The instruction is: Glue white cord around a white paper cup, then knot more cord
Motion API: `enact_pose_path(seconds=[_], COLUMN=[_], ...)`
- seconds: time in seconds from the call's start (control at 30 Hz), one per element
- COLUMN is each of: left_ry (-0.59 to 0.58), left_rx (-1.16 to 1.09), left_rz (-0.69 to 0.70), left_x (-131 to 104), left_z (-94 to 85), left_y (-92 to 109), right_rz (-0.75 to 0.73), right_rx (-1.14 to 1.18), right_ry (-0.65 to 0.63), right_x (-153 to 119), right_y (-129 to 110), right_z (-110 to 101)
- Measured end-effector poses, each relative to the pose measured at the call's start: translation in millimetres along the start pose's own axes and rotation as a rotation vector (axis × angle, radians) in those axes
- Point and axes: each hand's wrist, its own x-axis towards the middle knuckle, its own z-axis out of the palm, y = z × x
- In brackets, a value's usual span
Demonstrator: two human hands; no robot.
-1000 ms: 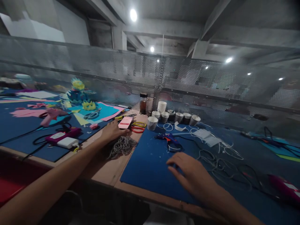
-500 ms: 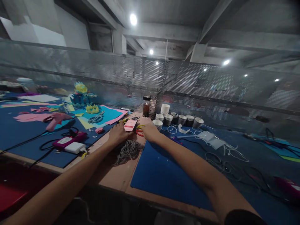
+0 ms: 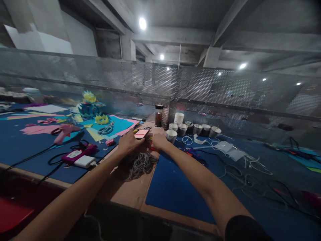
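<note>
My left hand is closed at the near left edge of a smartphone with a lit pink and white screen, its thumb along the lower side. My right hand is curled over a red-and-yellow-handled tool, just right of the phone. Most of that tool is hidden by the fingers, so its kind does not show. A tangled heap of grey cord lies on the bare wooden strip of the table nearer to me, between my forearms.
Behind my right hand stand several paper cups and a dark-lidded jar. To the left lie blue-handled scissors, a pink glue gun and a purple power box. A blue mat and loose cables are at right. Perforated metal panels close the back.
My right hand has closed further over the red-and-yellow handles, which show less now. The phone lies at a slightly different angle in my left hand. The whole view has shifted a little.
</note>
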Motion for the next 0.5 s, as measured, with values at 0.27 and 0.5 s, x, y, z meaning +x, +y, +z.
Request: enact_pose_path(seconds=[0.27, 0.5], left_ry=[-0.075, -0.099], left_rx=[-0.036, -0.027], left_rz=[-0.011, -0.008], left_x=[9.4, 0.6], left_z=[-11.5, -7.2], left_y=[-0.9, -3.5], right_rz=[-0.012, -0.006], right_rx=[0.019, -0.011], right_ry=[-0.015, -0.002], right_x=[-31.4, -96.4], right_y=[-12.7, -2.8], right_z=[-16.0, -50.6])
